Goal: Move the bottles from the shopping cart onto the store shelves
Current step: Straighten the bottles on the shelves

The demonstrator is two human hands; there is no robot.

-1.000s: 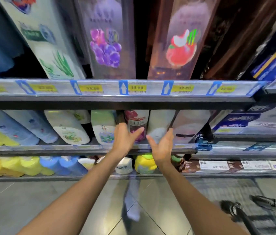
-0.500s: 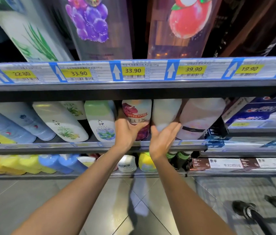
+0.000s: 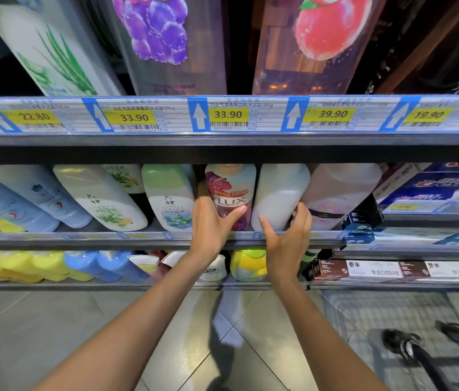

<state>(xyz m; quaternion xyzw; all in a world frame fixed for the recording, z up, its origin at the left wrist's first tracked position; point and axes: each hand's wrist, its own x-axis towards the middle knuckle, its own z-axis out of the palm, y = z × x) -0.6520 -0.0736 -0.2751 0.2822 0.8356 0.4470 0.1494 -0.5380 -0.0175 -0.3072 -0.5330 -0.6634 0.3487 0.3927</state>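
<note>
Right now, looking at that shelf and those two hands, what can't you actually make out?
All in the head view:
- Tops of the LUX bottle and plain white bottle: hidden behind the upper shelf edge.
- Left hand fingers: hidden behind the LUX bottle.
- Shopping cart: cut off by the frame, contents unclear.
- Small print on the price tags: too small.

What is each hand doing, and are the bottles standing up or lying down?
Left hand: gripping the red Lux bottle.
Right hand: curled around the plain white bottle.
Red Lux bottle: upright on the shelf.
Plain white bottle: upright, beside the Lux.
Green-topped bottle: upright, untouched.
Shopping cart: on the floor, contents unclear.
</note>
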